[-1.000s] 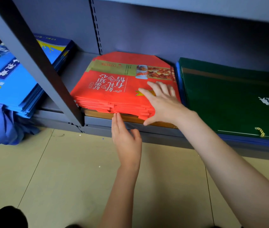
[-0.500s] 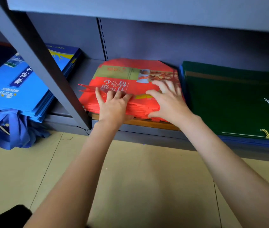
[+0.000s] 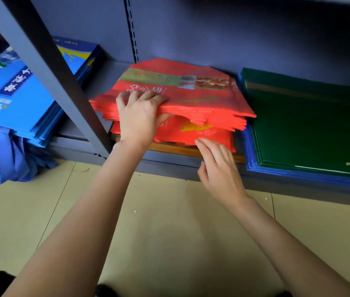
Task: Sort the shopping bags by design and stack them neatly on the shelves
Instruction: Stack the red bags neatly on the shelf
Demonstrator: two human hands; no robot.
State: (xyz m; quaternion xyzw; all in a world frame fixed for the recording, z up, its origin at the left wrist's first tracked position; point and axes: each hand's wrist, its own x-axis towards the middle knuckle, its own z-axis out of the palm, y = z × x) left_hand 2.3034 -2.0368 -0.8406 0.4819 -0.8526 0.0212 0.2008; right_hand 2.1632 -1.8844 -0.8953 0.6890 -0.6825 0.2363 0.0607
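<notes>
While blue bags (image 3: 19, 97) lie stacked at far left, the left hand (image 3: 139, 118) grips and lifts the upper red bags (image 3: 191, 99) mid-shelf; the right hand (image 3: 217, 166), fingers straight, touches the lower red bags (image 3: 208, 136) beside green bags (image 3: 309, 125).

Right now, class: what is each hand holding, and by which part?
Left hand grips the upper red printed shopping bags by their front edge, lifted. Right hand holds nothing.

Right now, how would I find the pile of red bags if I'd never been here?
Look at the bottom grey shelf near the floor. The red bags sit in the middle, between the blue bags and the green bags. They're the only red pile, and the left hand is lifting its top part.
</notes>
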